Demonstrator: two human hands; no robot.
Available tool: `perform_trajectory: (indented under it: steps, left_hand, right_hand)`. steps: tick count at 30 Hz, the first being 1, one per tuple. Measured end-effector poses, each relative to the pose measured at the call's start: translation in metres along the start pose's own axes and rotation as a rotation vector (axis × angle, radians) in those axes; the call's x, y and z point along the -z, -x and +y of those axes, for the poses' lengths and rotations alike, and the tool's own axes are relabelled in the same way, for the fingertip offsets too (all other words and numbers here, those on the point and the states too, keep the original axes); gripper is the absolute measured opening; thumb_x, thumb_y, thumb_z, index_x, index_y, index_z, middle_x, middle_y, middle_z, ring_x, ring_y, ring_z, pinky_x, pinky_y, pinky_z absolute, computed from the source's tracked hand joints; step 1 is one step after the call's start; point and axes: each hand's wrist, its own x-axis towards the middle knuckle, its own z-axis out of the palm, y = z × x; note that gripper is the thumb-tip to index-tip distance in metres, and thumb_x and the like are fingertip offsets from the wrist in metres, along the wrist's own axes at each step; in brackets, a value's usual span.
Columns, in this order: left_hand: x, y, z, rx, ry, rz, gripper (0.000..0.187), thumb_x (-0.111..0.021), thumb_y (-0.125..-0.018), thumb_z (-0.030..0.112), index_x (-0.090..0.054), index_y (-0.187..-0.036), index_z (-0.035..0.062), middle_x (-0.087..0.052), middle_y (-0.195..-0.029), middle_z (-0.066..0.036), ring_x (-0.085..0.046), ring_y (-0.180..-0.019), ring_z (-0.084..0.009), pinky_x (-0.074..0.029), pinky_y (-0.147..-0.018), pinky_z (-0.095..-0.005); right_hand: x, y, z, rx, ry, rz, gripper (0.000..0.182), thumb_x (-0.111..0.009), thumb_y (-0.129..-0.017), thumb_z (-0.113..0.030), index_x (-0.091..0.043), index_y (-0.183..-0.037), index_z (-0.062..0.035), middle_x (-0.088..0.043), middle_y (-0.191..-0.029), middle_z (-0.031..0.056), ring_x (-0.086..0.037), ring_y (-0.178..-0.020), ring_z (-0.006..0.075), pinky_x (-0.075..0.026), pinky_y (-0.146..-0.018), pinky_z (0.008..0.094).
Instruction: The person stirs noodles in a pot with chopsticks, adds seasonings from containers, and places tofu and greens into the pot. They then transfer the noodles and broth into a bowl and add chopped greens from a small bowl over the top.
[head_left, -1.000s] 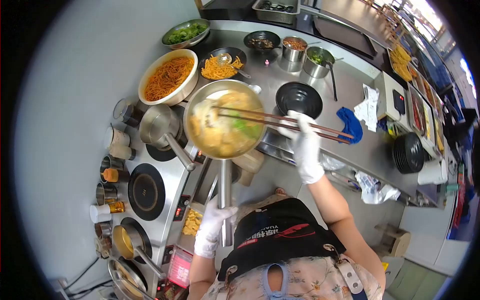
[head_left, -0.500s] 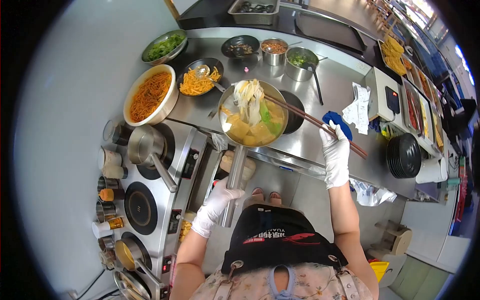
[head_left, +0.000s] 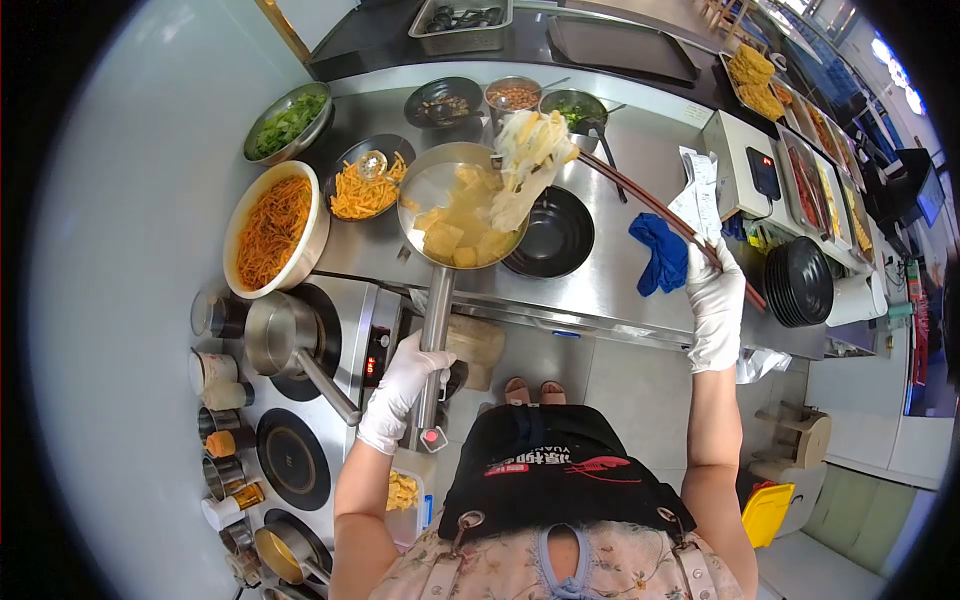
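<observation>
My gloved left hand (head_left: 405, 385) is wrapped round the long handle of a steel saucepan (head_left: 436, 320). Inside the pan is a pale broth (head_left: 450, 195) with yellow tofu-like pieces (head_left: 450, 240). In my gloved right hand (head_left: 715, 300) I grip a pair of long wooden chopsticks (head_left: 640, 200). Their tips carry a bundle of pale noodles (head_left: 530, 160), lifted at the pan's right rim and hanging partly over it. Just right of the pan, a black bowl (head_left: 548, 235) stands on the steel counter, below the noodles' lower end.
A blue cloth (head_left: 660, 255) and paper slips (head_left: 700, 190) lie at the right, near stacked black bowls (head_left: 800, 285). A white basin of shredded carrot (head_left: 275, 235) stands at the left. Another saucepan (head_left: 285, 335) sits on a cooktop (head_left: 340, 290) below it.
The noodles have moved up and right, from over the pan's middle to its right rim. My right hand has shifted right. More of the black bowl shows.
</observation>
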Motion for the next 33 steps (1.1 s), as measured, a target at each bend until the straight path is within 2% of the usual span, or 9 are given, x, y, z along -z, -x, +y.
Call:
perform_trajectory:
  steps: [7, 11, 15, 18, 19, 22, 26, 30, 33]
  left_hand:
    - [0.008, -0.022, 0.015, -0.018, -0.045, 0.031, 0.028, -0.066, -0.081, 0.003, -0.056, -0.107, 0.0012, -0.057, -0.067, -0.003, -0.055, -0.053, -0.0114, -0.044, -0.047, -0.0259]
    - [0.012, -0.033, 0.016, -0.010, -0.089, 0.025, 0.028, -0.066, -0.081, 0.003, -0.056, -0.106, 0.0013, -0.057, -0.067, -0.003, -0.054, -0.054, -0.0113, -0.044, -0.048, -0.0260]
    - [0.012, -0.038, 0.016, -0.003, -0.116, 0.026, 0.027, -0.067, -0.080, 0.003, -0.057, -0.105, 0.0016, -0.056, -0.067, -0.003, -0.054, -0.053, -0.0113, -0.044, -0.049, -0.0259]
    - [0.009, -0.042, 0.014, -0.005, -0.094, 0.015, 0.026, -0.067, -0.080, 0.003, -0.057, -0.104, 0.0017, -0.056, -0.067, -0.002, -0.054, -0.053, -0.0113, -0.044, -0.049, -0.0259]
    - [0.009, -0.043, 0.013, -0.012, -0.072, 0.012, 0.025, -0.067, -0.080, 0.003, -0.058, -0.103, 0.0018, -0.056, -0.067, -0.002, -0.054, -0.053, -0.0112, -0.044, -0.049, -0.0260]
    - [0.006, -0.044, 0.013, -0.044, -0.128, 0.015, 0.025, -0.066, -0.081, 0.003, -0.057, -0.104, 0.0018, -0.056, -0.067, -0.002, -0.054, -0.053, -0.0109, -0.044, -0.048, -0.0260]
    - [0.001, -0.043, 0.014, -0.069, -0.143, 0.017, 0.024, -0.065, -0.081, 0.003, -0.056, -0.103, 0.0018, -0.055, -0.067, -0.002, -0.054, -0.053, -0.0107, -0.044, -0.047, -0.0256]
    - [-0.002, -0.041, 0.015, -0.044, -0.152, 0.019, 0.024, -0.066, -0.081, 0.002, -0.056, -0.103, 0.0017, -0.055, -0.068, -0.002, -0.054, -0.053, -0.0105, -0.044, -0.048, -0.0251]
    - [-0.005, -0.039, 0.017, -0.033, -0.159, 0.025, 0.025, -0.066, -0.081, 0.001, -0.056, -0.103, 0.0013, -0.056, -0.068, -0.002, -0.054, -0.053, -0.0106, -0.044, -0.049, -0.0250]
  right_hand:
    - [0.032, 0.010, -0.022, 0.077, 0.066, 0.043, 0.024, -0.050, -0.098, -0.011, -0.055, -0.112, 0.0080, -0.064, -0.107, 0.0202, -0.064, -0.101, 0.0315, -0.057, -0.088, 0.0424]
    - [0.033, 0.018, -0.011, 0.193, 0.276, 0.171, 0.027, -0.050, -0.099, -0.017, -0.056, -0.109, 0.0070, -0.064, -0.101, 0.0205, -0.065, -0.094, 0.0304, -0.060, -0.082, 0.0433]
    - [0.015, 0.028, 0.025, 0.440, 0.709, 0.167, 0.027, -0.052, -0.099, -0.019, -0.061, -0.105, 0.0061, -0.065, -0.097, 0.0162, -0.068, -0.084, 0.0269, -0.061, -0.070, 0.0371]
    - [-0.006, 0.038, 0.053, 0.449, 0.929, -0.001, 0.027, -0.055, -0.098, -0.019, -0.064, -0.099, 0.0063, -0.067, -0.097, 0.0141, -0.067, -0.082, 0.0213, -0.060, -0.071, 0.0343]
    - [-0.013, 0.044, 0.057, 0.371, 1.019, -0.092, 0.015, -0.057, -0.095, -0.009, -0.065, -0.098, 0.0037, -0.067, -0.098, 0.0115, -0.067, -0.085, 0.0212, -0.056, -0.078, 0.0317]
    - [-0.043, 0.064, 0.052, 0.497, 1.313, -0.348, 0.007, -0.062, -0.086, 0.004, -0.065, -0.092, 0.0056, -0.068, -0.096, 0.0150, -0.065, -0.093, 0.0216, -0.051, -0.087, 0.0309]
    - [-0.078, 0.092, 0.026, 0.612, 1.322, -0.489, 0.008, -0.064, -0.085, 0.002, -0.065, -0.091, 0.0051, -0.069, -0.096, 0.0164, -0.065, -0.092, 0.0243, -0.051, -0.085, 0.0331]
    - [-0.081, 0.093, 0.028, 0.567, 1.255, -0.591, 0.012, -0.065, -0.087, -0.008, -0.067, -0.093, 0.0021, -0.069, -0.098, 0.0159, -0.064, -0.094, 0.0272, -0.049, -0.087, 0.0375]
    - [-0.077, 0.074, 0.044, 0.556, 1.270, -0.671, 0.014, -0.065, -0.086, -0.009, -0.069, -0.096, 0.0004, -0.069, -0.097, 0.0139, -0.063, -0.093, 0.0247, -0.049, -0.085, 0.0348]
